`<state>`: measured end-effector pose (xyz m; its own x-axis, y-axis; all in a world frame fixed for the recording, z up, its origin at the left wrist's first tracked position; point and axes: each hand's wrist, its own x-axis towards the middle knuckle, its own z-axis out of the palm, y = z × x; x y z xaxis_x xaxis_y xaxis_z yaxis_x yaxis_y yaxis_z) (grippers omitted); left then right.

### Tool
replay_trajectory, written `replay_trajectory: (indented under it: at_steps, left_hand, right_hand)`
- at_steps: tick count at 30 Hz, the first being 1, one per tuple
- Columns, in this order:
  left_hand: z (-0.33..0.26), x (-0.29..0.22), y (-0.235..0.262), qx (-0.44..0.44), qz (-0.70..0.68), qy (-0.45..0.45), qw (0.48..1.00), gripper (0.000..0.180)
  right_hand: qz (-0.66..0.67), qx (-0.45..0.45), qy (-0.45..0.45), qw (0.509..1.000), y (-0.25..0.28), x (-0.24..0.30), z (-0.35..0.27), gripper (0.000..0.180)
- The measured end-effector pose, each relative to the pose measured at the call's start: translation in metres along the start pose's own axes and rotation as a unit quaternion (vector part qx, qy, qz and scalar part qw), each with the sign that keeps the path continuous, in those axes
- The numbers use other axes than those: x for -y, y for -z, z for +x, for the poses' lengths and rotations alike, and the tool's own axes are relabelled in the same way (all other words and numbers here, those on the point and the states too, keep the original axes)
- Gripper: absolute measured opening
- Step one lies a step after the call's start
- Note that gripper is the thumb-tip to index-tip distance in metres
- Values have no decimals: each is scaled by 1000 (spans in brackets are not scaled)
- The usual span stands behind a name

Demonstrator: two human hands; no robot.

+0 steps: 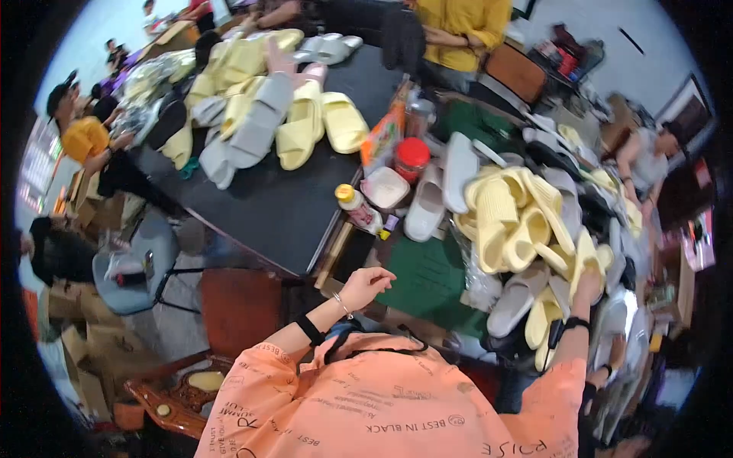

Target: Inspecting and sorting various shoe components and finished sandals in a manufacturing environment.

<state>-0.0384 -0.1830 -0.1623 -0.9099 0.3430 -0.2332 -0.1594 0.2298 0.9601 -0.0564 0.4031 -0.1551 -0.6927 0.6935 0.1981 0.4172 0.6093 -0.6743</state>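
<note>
Pale yellow slipper (586,263) sits at the near right edge of the slipper pile (519,221), long axis running away from the person. Right hand (589,286) is on it, fingers hidden, grip unclear. Left hand (365,286) hangs loosely curled and empty over the green mat (427,278), well left of it.

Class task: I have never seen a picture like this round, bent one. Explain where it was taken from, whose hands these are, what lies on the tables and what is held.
There is no machine: a person in an orange printed shirt wears a wide fisheye camera on the head, looking down, so straight edges curve. The left hand hangs loosely curled and holds nothing, above a green mat. The right hand reaches into a heap of pale yellow foam slide sandals; whether it grips one cannot be told. A dark table carries more yellow and grey sandals, a small yellow-capped bottle and a red-lidded jar. Other people sit around.
</note>
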Motion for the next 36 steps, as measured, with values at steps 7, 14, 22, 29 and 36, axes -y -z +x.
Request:
replay_trajectory:
  at_steps: [7,14,22,29,36]
  left_hand:
    - [4,25,108,-154,-96,-5,983,17]
    - [46,52,269,-551,64,4,832,38]
    - [94,95,372,-615,-126,101,772,44]
    - [140,103,392,-584,-63,121,800,34]
    - [79,17,373,-311,-535,-99,779,26]
  right_hand:
    - [-73,-125,184,972,-43,148,-99,25]
    - [10,69,211,975,-121,174,-144,15]
    - [120,127,205,963,-146,224,-230,19]
    - [332,103,14,938,-182,234,-269,27]
    - [311,244,143,907,-188,362,-283,21]
